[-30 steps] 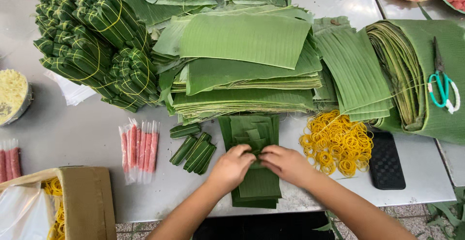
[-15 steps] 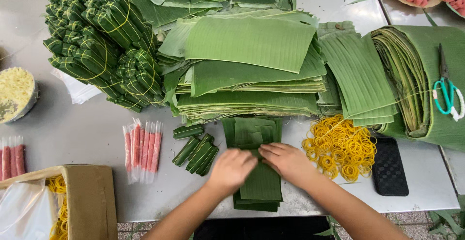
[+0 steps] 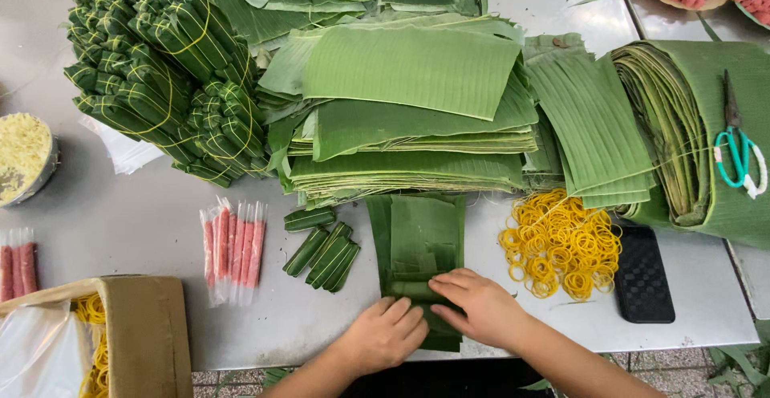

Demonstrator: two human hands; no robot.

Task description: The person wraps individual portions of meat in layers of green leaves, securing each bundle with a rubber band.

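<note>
Change: since a second ago your hands have crept a little up the leaf strip stack point(image 3: 423, 241), and the fold under your fingertips looks tighter, so the rolling seems to be under way, not finished.
Left hand: your left hand point(image 3: 385, 335) lies palm down, fingers loosely curled, fingertips pressing the near end of the stack; it grips nothing closed.
Right hand: your right hand point(image 3: 473, 306) lies flat across the small rolled piece point(image 3: 413, 290), fingers stretched left, pinning it, not clasping it.
Where the work sits: the stack lies on the grey surface point(image 3: 128, 221) at its near edge, just below the big pile of banana leaves point(image 3: 413, 69).
Around it: small green rolls point(image 3: 325, 253) lie just left, wrapped red sticks point(image 3: 233, 245) farther left, yellow rubber bands point(image 3: 561, 241) to the right.
Hidden: what is inside the roll is covered by your fingers. The near end of the stack is under your palms.
Cut off: the cardboard box point(image 3: 136, 334) runs out of the picture.
</note>
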